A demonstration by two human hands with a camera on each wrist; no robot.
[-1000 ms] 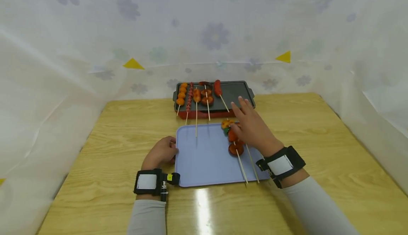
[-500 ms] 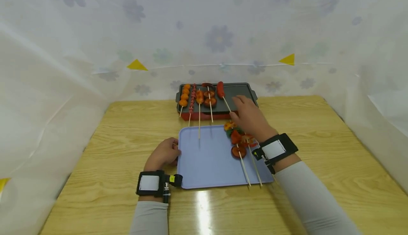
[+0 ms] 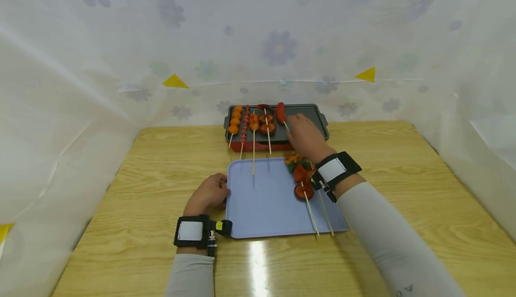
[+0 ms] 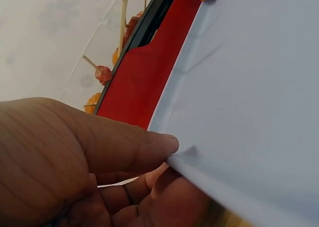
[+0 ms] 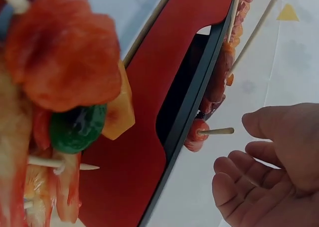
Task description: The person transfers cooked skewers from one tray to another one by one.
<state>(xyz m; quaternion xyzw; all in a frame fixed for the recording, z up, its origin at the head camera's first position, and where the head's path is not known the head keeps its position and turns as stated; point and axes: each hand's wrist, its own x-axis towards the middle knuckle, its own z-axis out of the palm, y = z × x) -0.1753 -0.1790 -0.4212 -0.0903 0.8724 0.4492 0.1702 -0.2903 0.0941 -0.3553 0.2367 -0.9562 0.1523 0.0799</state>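
Observation:
My left hand [image 3: 207,194] pinches the left rim of a pale lavender tray [image 3: 262,207]; in the left wrist view the thumb [image 4: 159,142] lies on top and the fingers curl beneath. Over the front of a black-topped grill [image 3: 304,110], my right hand [image 3: 308,138] reaches toward a sausage skewer [image 3: 280,112]. In the right wrist view its thumb and fingers [image 5: 232,172] are parted, close to the end of the sausage's wooden stick [image 5: 217,131], with a gap showing between. Mixed skewers with a mushroom slice [image 3: 303,192] lie on the tray's right side, partly hidden by the right wrist.
Left of the sausage on the grill lie several skewers: orange balls [image 3: 234,121], a thin pink one [image 3: 245,122], a golden-brown one [image 3: 254,122] and brown slices [image 3: 267,127]. Their sticks overhang the grill's front. A flowered white curtain [image 3: 278,50] surrounds the wooden table [image 3: 161,167].
My right hand has moved from above the tray's skewers, fingers spread, forward and left to the sausage's stick. My left hand stays at the tray's rim. The view has shifted slightly.

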